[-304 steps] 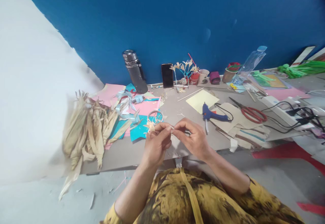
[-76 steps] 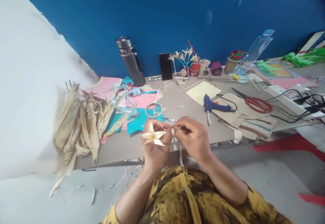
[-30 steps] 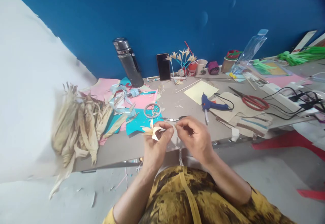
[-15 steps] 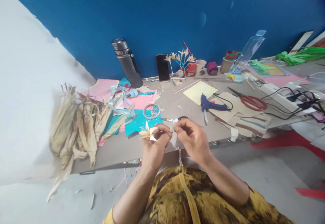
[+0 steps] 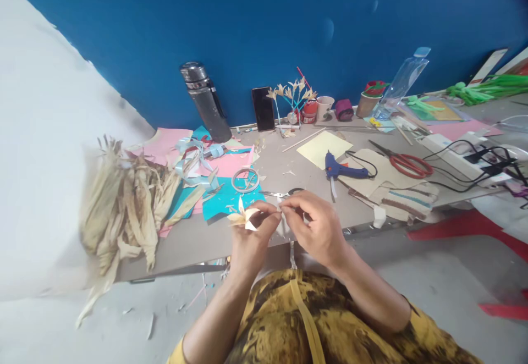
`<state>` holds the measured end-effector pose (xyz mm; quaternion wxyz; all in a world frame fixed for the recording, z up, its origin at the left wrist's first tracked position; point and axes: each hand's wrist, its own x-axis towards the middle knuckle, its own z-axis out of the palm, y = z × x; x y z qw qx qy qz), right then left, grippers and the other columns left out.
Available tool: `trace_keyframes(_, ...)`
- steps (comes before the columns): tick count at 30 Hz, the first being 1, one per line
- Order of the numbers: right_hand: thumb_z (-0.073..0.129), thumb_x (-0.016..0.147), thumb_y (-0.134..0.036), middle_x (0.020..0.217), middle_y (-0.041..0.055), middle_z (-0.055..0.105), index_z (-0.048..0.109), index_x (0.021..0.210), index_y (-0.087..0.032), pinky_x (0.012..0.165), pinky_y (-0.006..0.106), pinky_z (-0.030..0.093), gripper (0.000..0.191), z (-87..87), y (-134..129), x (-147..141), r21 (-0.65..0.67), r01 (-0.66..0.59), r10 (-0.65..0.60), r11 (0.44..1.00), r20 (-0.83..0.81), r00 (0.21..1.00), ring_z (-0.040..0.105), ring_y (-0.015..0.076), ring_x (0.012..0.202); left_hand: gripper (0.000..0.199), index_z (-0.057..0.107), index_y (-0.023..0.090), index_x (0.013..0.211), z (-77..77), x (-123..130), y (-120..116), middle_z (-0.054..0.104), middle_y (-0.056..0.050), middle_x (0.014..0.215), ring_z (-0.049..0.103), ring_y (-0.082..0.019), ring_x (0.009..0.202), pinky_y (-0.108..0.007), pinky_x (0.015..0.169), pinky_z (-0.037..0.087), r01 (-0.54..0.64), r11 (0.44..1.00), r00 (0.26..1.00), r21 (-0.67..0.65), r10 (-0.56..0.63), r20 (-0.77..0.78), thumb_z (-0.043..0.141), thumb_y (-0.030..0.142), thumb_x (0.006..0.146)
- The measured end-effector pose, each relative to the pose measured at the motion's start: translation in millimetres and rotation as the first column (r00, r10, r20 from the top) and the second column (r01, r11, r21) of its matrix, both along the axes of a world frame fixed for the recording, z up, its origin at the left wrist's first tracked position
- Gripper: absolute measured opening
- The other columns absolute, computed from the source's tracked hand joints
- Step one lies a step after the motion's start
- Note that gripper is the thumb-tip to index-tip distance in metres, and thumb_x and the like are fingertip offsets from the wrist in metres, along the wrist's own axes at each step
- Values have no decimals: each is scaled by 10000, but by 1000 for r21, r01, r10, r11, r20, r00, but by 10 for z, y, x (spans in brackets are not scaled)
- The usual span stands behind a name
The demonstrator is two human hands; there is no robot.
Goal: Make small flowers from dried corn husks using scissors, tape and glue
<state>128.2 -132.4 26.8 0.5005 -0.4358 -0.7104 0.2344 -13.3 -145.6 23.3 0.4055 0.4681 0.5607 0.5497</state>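
Note:
A pale husk flower (image 5: 244,216) with pointed petals sticks out on the left side of my left hand (image 5: 253,235), whose fingers are closed around its base. My right hand (image 5: 314,224) is pinched close beside the left fingertips, near a small whitish, translucent strip. That strip is blurred, and I cannot make out exactly what the right fingers grip. Just beyond the fingertips lie small scissors (image 5: 280,194) with black handles. A ring of tape (image 5: 245,180) rests on blue paper (image 5: 218,205) to the left.
Dried husks (image 5: 138,210) are piled at the left. A flask (image 5: 206,103), phone (image 5: 263,109) and finished husk flowers (image 5: 292,92) stand along the wall. To the right are a blue glue gun (image 5: 346,170), red-handled scissors (image 5: 410,165), a striped glove (image 5: 406,199) and a power strip (image 5: 462,158).
My right hand has shifted slightly, its fingertips now closer to those of my left hand. Less of the whitish strip shows above the fingers. The flower is still in my left hand.

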Motion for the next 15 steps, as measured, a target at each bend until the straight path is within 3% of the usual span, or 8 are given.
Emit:
trace_keyframes(6,570,884,-125,782,52,721,683,802,-194,623,248,456,156,36,4,38,145,32,-60,989,190,980,633,145,663,128,625,201,651,24,-6,-28,604,-1,693,564,-160,690,-293,681,447,56,993,973,108,-30,-228,641,175,775)
trace_keyframes(15,570,843,-94,781,41,723,680,777,-215,674,246,478,176,39,-5,64,104,24,-49,994,242,969,662,156,713,119,618,219,684,11,0,-31,621,13,687,571,-152,674,-283,681,448,96,962,898,256,27,-440,622,152,782)
